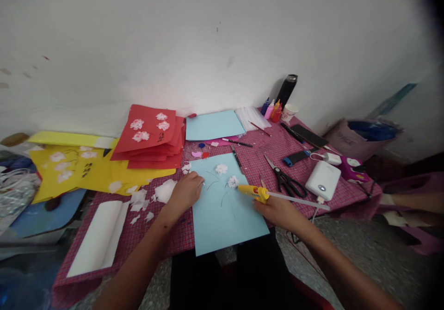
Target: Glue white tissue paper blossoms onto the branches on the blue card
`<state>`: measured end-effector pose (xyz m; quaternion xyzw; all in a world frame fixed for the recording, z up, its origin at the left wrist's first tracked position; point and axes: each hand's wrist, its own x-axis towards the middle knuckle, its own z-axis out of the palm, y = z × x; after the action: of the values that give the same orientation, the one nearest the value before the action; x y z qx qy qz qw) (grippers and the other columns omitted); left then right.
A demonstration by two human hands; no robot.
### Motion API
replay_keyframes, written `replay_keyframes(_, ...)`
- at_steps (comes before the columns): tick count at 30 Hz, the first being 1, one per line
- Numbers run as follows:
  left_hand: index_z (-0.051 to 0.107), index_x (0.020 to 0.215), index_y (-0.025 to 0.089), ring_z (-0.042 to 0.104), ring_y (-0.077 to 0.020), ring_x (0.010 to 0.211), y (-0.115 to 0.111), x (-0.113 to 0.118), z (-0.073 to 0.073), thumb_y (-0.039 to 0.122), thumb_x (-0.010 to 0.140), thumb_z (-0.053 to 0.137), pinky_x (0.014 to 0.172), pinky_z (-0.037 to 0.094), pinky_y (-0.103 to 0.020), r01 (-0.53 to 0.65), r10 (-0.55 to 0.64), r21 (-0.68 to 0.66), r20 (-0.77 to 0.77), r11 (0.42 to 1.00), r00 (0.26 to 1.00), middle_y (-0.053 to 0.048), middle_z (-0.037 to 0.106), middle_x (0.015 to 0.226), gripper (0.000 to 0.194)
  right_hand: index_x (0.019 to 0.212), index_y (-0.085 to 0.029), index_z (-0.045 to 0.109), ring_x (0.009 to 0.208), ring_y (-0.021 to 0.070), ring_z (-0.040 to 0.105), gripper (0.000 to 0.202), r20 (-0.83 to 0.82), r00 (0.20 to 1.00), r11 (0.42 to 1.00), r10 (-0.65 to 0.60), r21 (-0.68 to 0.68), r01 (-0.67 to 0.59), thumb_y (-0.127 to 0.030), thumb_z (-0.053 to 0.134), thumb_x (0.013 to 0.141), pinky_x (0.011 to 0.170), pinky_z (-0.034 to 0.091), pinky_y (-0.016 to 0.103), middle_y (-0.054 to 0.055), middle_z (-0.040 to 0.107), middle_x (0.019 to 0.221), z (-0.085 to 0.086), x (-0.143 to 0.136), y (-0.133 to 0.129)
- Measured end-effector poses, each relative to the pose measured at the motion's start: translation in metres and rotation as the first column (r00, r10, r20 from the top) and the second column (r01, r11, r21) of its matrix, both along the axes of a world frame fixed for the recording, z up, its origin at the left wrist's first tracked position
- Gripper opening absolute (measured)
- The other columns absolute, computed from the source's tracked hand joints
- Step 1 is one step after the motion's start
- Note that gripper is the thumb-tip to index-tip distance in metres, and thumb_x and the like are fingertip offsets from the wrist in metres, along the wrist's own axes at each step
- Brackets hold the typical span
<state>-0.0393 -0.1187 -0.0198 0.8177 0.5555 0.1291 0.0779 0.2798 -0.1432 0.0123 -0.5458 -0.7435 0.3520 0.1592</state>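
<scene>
A light blue sheet [225, 222] with thin drawn lines lies on the table before me. Two white crumpled paper flowers, one upper [221, 169] and one lower [232, 182], sit on it. My right hand [274, 208] grips a yellow glue gun [253, 192] with a long clear stick out of its back; its nozzle points at the lower flower. At the sheet's left edge, my left hand [187, 189] has its fingers pinched together, with a tiny white bit showing at the fingertips. White paper scraps [165, 190] lie beside it.
Red sheets [149, 139] with flowers are stacked at back left, over yellow sheets [97, 173]. Black scissors [289, 182], a white power bank [323, 180] and a phone [309, 135] lie right. Paint bottles [276, 112], a cup [290, 111] and a black flask [287, 88] stand at back right.
</scene>
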Motion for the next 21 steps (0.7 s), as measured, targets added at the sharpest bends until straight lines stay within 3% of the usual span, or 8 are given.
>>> replay_keyframes(8, 0.067, 0.097, 0.018, 0.057, -0.0199, 0.092, 0.0016, 0.0003, -0.0034, 0.019, 0.095, 0.043, 0.086, 0.046, -0.032, -0.003, 0.003, 0.016, -0.018, 1.000, 1.000, -0.007, 0.058, 0.090, 0.024, 0.105, -0.017, 0.069, 0.084, 0.0257, 0.068, 0.037, 0.131, 0.991, 0.999, 0.039, 0.012, -0.041, -0.038, 0.043, 0.091, 0.073, 0.048, 0.034, 0.008, 0.073, 0.089, 0.0005, 0.0077, -0.0033)
replay_keyframes(21, 0.067, 0.098, 0.018, 0.057, -0.0199, 0.091, 0.0009, 0.0001, -0.0040, 0.019, 0.095, 0.043, 0.085, 0.046, -0.032, -0.010, 0.010, 0.024, 0.002, 1.000, 1.000, -0.007, 0.058, 0.091, 0.024, 0.103, -0.016, 0.071, 0.084, 0.0257, 0.068, 0.036, 0.158, 0.986, 0.998, 0.052, -0.030, -0.048, -0.036, 0.043, 0.090, 0.074, 0.048, 0.034, 0.009, 0.073, 0.088, -0.0005, 0.0026, 0.0014)
